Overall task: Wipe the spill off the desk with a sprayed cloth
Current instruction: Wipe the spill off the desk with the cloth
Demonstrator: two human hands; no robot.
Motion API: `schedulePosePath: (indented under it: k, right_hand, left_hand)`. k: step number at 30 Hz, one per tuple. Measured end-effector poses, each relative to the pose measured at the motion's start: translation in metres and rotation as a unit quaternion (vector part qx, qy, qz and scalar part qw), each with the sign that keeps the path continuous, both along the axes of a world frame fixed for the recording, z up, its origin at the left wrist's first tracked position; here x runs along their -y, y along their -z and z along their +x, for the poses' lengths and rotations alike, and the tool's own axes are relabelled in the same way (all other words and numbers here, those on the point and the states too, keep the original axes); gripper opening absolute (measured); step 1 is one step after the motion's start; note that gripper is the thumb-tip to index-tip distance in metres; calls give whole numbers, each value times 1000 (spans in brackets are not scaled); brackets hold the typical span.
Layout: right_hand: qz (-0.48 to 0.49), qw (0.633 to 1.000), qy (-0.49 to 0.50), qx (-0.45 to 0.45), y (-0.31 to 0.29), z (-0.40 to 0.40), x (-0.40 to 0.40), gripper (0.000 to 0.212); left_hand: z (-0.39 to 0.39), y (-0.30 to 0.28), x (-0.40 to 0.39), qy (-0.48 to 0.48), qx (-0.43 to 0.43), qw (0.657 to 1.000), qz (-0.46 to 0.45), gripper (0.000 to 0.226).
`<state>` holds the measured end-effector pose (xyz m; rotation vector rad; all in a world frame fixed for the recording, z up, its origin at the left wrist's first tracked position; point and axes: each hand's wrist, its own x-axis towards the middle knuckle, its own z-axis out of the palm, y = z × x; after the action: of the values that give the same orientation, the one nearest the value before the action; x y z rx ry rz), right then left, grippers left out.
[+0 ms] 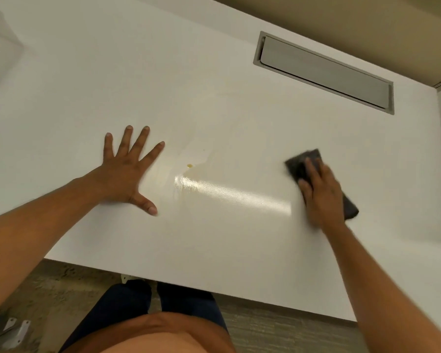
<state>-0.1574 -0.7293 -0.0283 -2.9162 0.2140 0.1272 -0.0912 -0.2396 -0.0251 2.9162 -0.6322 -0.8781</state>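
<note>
The left hand (127, 171) lies flat on the white desk (112, 72), fingers spread. The right hand (321, 194) presses a dark grey cloth (303, 161) onto the desk well to the right, its outline blurred. Between the hands sits a wet, shiny streak (227, 192), with a small yellowish spot (189, 165) just above its left end. A grey cable flap (323, 72) is set into the desk near the far edge. Below the near edge, dark trousers (189, 301) and grey carpet (61, 289) show.

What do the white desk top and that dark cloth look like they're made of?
The desk looks like smooth white laminate or a similar coated board: it gives a bright glossy streak of reflected light. The cloth, pressed under the right hand, looks like soft dark grey fabric, perhaps microfibre; it is matt and folds limply.
</note>
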Motion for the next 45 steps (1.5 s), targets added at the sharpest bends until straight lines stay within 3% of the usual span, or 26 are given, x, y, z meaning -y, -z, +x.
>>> schedulePosePath:
  k: [3, 6, 11, 16, 19, 24, 27, 31, 38, 41, 45]
  right_hand:
    - [-16, 998, 50, 32, -1, 74, -6, 58]
    - [-30, 998, 28, 49, 4, 86, -63, 58]
    - [10, 995, -98, 25, 7, -18, -158, 57]
    - [38, 986, -153, -51, -5, -126, -144, 57]
    - [39, 980, -186, -53, -6, -90, -137, 57]
    - [15, 983, -182, -11, 4, 68, -160, 57]
    - [-5, 987, -164, 4, 4, 124, -189, 57]
    - [0, 981, -191, 10, 3, 99, -205, 58]
    - [43, 962, -268, -43, -4, -66, -198, 57]
    - [40, 962, -268, -42, -2, -40, -194, 58]
    - [0, 982, -189, 11, 4, 78, -204, 56]
  left_hand:
    - [-1, 0, 0, 0, -2, 1000, 0, 169]
    - [-2, 1, 0, 2, 3, 1000, 2, 169]
    - [-1, 2, 0, 4, 7, 1000, -2, 169]
    - [0, 4, 0, 0, 6, 1000, -7, 170]
    - [0, 3, -1, 1, 4, 1000, -10, 170]
    - [0, 3, -2, 1, 12, 1000, -13, 169]
    - [-1, 4, -3, 3, 23, 1000, -8, 168]
    - [-3, 4, -3, 8, 32, 999, -12, 167]
    - [-3, 8, -5, 3, 44, 999, -15, 174]
    - [-2, 8, -5, 2, 50, 999, -17, 176]
    - [-5, 10, -6, 4, 75, 997, -10, 179]
